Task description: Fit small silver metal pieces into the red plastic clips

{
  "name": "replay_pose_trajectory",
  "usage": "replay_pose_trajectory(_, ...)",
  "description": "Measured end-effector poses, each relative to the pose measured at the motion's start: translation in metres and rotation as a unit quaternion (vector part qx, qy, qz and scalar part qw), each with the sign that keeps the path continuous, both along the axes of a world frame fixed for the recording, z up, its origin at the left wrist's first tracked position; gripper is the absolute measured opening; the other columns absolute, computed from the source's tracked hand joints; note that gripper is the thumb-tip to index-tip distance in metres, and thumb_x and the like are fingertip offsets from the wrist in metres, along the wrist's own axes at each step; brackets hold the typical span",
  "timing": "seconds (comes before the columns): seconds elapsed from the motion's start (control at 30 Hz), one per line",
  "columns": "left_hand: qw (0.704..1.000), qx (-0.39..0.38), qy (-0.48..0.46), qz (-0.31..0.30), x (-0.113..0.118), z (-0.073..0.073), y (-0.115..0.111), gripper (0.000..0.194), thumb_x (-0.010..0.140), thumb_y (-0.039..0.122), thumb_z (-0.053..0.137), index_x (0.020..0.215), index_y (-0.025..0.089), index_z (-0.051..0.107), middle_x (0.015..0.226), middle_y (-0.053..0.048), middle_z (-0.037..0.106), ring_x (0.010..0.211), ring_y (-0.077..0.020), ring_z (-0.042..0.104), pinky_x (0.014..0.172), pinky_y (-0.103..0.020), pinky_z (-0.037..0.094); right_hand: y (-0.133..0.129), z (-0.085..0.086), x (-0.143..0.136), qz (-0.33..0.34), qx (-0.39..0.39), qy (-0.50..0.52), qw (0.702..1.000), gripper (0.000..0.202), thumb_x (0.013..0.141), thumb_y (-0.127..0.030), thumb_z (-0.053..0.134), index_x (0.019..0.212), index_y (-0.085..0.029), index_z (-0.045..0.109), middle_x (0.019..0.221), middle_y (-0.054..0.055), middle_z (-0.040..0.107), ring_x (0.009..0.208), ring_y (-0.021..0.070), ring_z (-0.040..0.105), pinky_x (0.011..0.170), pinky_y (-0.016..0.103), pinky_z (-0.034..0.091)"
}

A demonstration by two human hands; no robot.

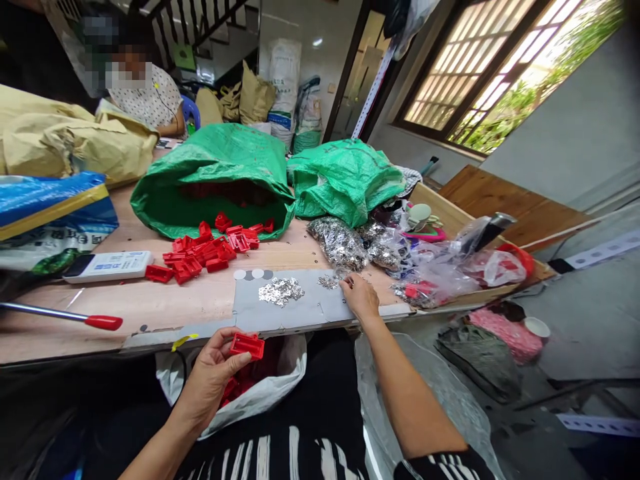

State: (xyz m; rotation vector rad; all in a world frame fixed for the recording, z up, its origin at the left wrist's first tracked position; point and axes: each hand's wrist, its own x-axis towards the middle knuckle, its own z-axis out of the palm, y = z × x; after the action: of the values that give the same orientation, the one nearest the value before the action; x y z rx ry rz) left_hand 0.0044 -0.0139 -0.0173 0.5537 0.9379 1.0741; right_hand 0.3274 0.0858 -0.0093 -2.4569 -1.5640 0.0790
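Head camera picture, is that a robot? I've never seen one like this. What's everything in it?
There's no robot! A person wears a camera on their head, looking forward and down, so we see their own bare hands. The left hand holds a small red piece. The right hand is beside a little pile of silvery bits; I can't tell if it holds any. On the table there's also a bigger silvery pile, and a heap of red pieces at the mouth of a green sack.
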Motion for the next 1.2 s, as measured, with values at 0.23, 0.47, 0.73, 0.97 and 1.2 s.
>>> replay_pose_trajectory(0.23, 0.998, 0.035, 0.036, 0.032, -0.004, -0.003, 0.0, 0.049, 0.057, 0.02, 0.083, 0.097, 0.018, 0.053, 0.099, -0.006, 0.075, 0.084, -0.0184, 0.071, 0.078, -0.029, 0.056, -0.007, 0.005, 0.007, -0.009, 0.004, -0.003, 1.0, 0.018, 0.085, -0.029, 0.05, 0.092, -0.02, 0.064, 0.089, 0.008, 0.069, 0.083, 0.0227, 0.062, 0.066, 0.028, 0.037)
replay_pose_trajectory(0.47, 0.987, 0.115, 0.091, 0.06, 0.004, 0.007, -0.001, 0.042, 0.061, 0.023, 0.081, 0.092, 0.019, 0.054, 0.109, -0.008, 0.072, 0.09, -0.0213, 0.07, 0.085, -0.035, 0.055, -0.026, 0.012, -0.005, 0.089, 0.121, 0.181, 0.972, 0.021, 0.084, -0.033, 0.049, 0.095, -0.019, 0.06, 0.091, 0.007, 0.068, 0.082, 0.021, 0.061, 0.07, 0.028, 0.043)
replay_pose_trajectory(0.73, 0.938, 0.2, 0.275, 0.065, 0.004, 0.009, -0.002, 0.036, 0.068, 0.026, 0.075, 0.103, 0.023, 0.065, 0.104, -0.004, 0.073, 0.093, -0.0228, 0.069, 0.088, -0.032, 0.051, -0.071, 0.033, -0.113, 0.326, 0.077, 0.384, 0.86, 0.013, 0.085, -0.031, 0.057, 0.088, -0.02, 0.063, 0.081, 0.002, 0.066, 0.071, 0.0149, 0.058, 0.066, 0.025, 0.044)
replay_pose_trajectory(0.97, 0.894, 0.256, 0.362, 0.061, -0.004, 0.002, -0.001, 0.034, 0.072, 0.027, 0.071, 0.106, 0.027, 0.067, 0.106, -0.003, 0.072, 0.095, -0.0227, 0.068, 0.088, -0.031, 0.049, -0.079, 0.036, -0.147, 0.411, 0.082, 0.321, 0.849, 0.008, 0.085, -0.02, 0.057, 0.089, -0.021, 0.064, 0.082, 0.003, 0.066, 0.076, 0.0157, 0.06, 0.069, 0.026, 0.044)
replay_pose_trajectory(1.2, 0.888, 0.269, 0.367, 0.068, -0.001, 0.011, -0.004, 0.031, 0.07, 0.025, 0.072, 0.102, 0.026, 0.069, 0.104, -0.003, 0.073, 0.092, -0.023, 0.068, 0.085, -0.031, 0.05, -0.078, 0.032, -0.149, 0.442, 0.081, 0.302, 0.841, 0.012, 0.086, -0.015, 0.055, 0.091, -0.021, 0.064, 0.083, 0.004, 0.065, 0.079, 0.0163, 0.06, 0.072, 0.027, 0.046)
